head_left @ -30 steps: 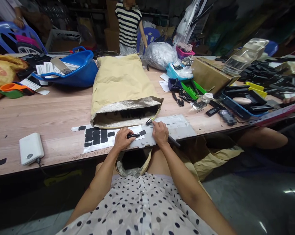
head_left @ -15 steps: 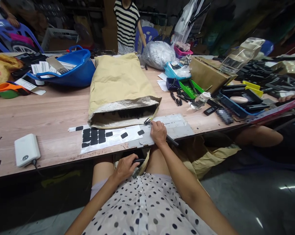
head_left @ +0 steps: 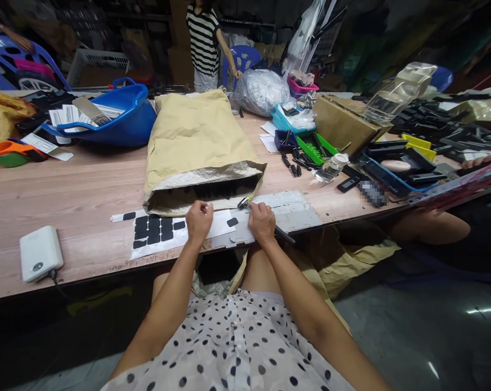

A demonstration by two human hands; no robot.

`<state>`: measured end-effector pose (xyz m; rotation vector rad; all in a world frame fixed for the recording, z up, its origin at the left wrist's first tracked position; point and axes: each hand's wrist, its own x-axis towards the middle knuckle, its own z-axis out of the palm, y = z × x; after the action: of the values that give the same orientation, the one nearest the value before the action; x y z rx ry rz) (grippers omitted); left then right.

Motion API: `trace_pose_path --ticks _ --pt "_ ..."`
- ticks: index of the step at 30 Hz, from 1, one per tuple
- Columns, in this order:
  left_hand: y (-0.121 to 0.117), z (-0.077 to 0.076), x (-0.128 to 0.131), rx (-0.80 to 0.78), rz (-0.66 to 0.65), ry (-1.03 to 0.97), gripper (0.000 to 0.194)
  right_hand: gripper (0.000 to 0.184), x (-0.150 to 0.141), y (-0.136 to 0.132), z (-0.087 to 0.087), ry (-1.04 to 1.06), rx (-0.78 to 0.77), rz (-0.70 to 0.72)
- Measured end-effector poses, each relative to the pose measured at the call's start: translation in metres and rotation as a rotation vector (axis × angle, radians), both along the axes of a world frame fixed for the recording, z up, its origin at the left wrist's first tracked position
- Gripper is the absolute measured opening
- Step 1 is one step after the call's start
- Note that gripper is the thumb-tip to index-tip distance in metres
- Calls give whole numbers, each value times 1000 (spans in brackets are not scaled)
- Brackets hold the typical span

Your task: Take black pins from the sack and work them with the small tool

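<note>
My right hand [head_left: 262,221] is wrapped round a small hammer [head_left: 285,235] with a metal head and a dark handle. It rests on a grey board [head_left: 292,209] at the table's front edge. My left hand [head_left: 200,221] is just in front of the open mouth of a tan paper sack [head_left: 196,130], its fingers curled together; whether they pinch anything cannot be seen. Dark pieces show inside the sack. Beneath my left hand lies a white sheet [head_left: 219,222] with several black rounded patches [head_left: 153,228]. One loose black patch [head_left: 232,221] sits between my hands.
An opened sack [head_left: 242,271] is between my legs below the table edge. At left are a white power bank [head_left: 41,253] with a cable and a blue basin [head_left: 119,122]. To the right stand a green tray [head_left: 316,147], a bottle [head_left: 331,168] and a carton [head_left: 343,122]. Co-workers are nearby.
My left hand moved a black piece from the board down to the sack at my lap, then came back up to the sack's mouth on the table. My right hand stayed on the hammer.
</note>
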<state>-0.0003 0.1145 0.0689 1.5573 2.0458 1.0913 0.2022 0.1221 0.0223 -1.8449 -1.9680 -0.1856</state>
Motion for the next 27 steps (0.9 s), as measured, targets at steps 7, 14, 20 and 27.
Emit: trace_pose_path --ticks 7,14,20,27 --pt "84 -2 -21 -338 270 5 5 31 -2 0 0 -3 3 10" --pt "76 -5 -31 -311 265 51 13 31 -3 -1 1 5 12 2" --pt "18 -4 -32 -32 -79 122 15 32 -1 0 0 2 11 7" --pt "-19 -23 -19 -27 -513 132 15 32 0 0 -1 2 29 2"
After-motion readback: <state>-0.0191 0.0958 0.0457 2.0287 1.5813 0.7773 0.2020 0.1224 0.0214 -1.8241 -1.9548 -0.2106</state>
